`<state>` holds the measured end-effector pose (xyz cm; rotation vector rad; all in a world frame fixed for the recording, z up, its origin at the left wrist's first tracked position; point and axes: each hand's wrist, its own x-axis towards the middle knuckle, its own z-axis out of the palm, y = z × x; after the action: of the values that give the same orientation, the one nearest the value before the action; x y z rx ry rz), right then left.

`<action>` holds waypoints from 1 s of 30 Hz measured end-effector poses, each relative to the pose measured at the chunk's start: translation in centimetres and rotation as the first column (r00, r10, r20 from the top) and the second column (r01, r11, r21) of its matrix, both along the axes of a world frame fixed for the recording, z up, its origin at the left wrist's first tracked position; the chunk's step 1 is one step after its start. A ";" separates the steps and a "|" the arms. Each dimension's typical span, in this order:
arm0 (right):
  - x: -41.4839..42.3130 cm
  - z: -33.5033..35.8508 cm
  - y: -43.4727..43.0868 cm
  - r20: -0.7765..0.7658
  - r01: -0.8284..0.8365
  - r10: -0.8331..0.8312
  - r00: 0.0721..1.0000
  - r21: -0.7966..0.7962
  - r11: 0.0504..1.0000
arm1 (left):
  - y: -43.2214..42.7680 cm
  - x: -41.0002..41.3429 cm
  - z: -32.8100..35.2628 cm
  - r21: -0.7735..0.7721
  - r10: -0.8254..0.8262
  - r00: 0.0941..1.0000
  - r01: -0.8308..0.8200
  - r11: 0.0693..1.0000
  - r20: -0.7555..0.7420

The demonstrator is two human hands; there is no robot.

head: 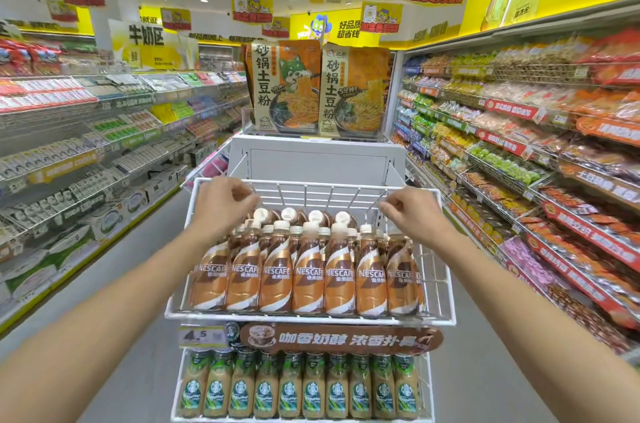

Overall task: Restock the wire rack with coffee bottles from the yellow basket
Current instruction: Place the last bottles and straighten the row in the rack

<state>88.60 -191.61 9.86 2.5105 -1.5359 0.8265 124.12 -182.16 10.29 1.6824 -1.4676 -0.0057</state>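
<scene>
Shop aisle, centre frame: wire rack [180,310] full of coffee bottles [308,279]. Left hand [221,197] and right hand [412,209] hover loosely curled, empty. Bottles look smooth, weighty; grip below the cap.

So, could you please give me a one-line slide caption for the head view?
Both hands, left hand and right hand, reach over brown coffee bottles filling the white wire rack.

Both bare forearms reach forward and upward from the lower corners of the view, converging toward the middle. The left hand [221,201] is loosely curled, knuckles up, fingers bent inward with the thumb tucked near the fingertips. The right hand [414,211] mirrors it, fingers curled down and toward the left. Neither hand visibly grips anything; they stay well apart.
</scene>
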 end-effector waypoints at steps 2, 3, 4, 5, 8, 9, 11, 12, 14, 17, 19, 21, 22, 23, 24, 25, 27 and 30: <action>-2.6 -0.3 -0.1 -0.082 0.035 -0.028 0.996 0.087 0.996 | 0.8 2.9 -0.2 0.010 0.131 0.991 -0.131 0.991 0.032; -3.3 -0.6 -0.1 -0.114 0.043 -0.029 0.993 0.125 0.991 | 0.9 4.1 -0.6 0.051 0.180 0.983 -0.182 0.982 0.046; -3.7 -1.0 0.0 -0.135 0.046 -0.025 0.991 0.156 0.987 | 1.0 5.0 -1.1 0.103 0.208 0.976 -0.213 0.972 0.059; -3.9 -1.5 0.1 -0.142 0.044 -0.018 0.990 0.179 0.983 | 1.1 5.6 -1.6 0.156 0.224 0.972 -0.232 0.960 0.068; -3.5 -2.7 -0.1 -0.115 0.034 -0.011 0.993 0.202 0.979 | 1.4 5.9 -2.7 0.282 0.240 0.971 -0.235 0.930 0.017; -3.3 -3.0 -0.2 -0.092 0.034 -0.016 0.996 0.195 0.980 | 1.3 5.9 -2.9 0.295 0.248 0.969 -0.236 0.926 -0.002; -3.1 -3.4 -0.6 -0.051 0.038 -0.029 0.998 0.179 0.983 | 1.3 5.7 -3.0 0.309 0.268 0.963 -0.251 0.917 -0.013; -3.1 -3.6 -0.8 -0.052 0.048 -0.039 0.998 0.177 0.983 | 1.2 5.6 -2.9 0.317 0.276 0.961 -0.255 0.914 -0.023; -3.0 -4.0 -1.0 -0.069 0.067 -0.055 0.996 0.179 0.982 | 1.0 5.3 -2.8 0.339 0.270 0.962 -0.239 0.910 -0.046; -2.9 -4.0 -1.3 -0.057 0.080 -0.071 0.996 0.177 0.981 | 0.7 4.8 -3.2 0.373 0.242 0.966 -0.192 0.908 -0.092; -2.9 -4.0 -1.3 -0.061 0.086 -0.077 0.995 0.174 0.981 | 0.5 4.7 -3.5 0.379 0.252 0.960 -0.190 0.906 -0.119; -2.8 -3.9 -1.1 -0.070 0.094 -0.083 0.994 0.180 0.979 | 0.4 4.6 -3.7 0.373 0.275 0.952 -0.208 0.904 -0.136; -2.8 -3.8 -1.0 -0.069 0.098 -0.086 0.994 0.187 0.978 | 0.3 4.6 -3.7 0.373 0.285 0.948 -0.216 0.903 -0.142; -2.7 -3.8 -0.9 -0.062 0.101 -0.091 0.994 0.196 0.975 | 0.2 4.5 -3.8 0.376 0.294 0.945 -0.222 0.900 -0.145; -2.7 -3.7 -0.8 -0.056 0.104 -0.095 0.994 0.206 0.973 | 0.2 4.4 -3.9 0.380 0.302 0.942 -0.228 0.897 -0.148; -2.6 -3.6 -0.6 -0.055 0.108 -0.098 0.994 0.215 0.971 | 0.1 4.3 -4.0 0.385 0.311 0.938 -0.234 0.893 -0.152; -2.4 -3.5 -0.3 -0.056 0.115 -0.105 0.993 0.226 0.967 | 0.1 4.2 -4.2 0.389 0.324 0.930 -0.237 0.890 -0.174; -2.1 -3.3 0.1 -0.031 0.124 -0.120 0.992 0.237 0.964 | 0.0 4.2 -4.3 0.392 0.335 0.922 -0.239 0.888 -0.195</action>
<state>86.46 -191.53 6.55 2.5380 -1.8652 0.6373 128.27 -182.15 5.97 2.0990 -1.0502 -0.3406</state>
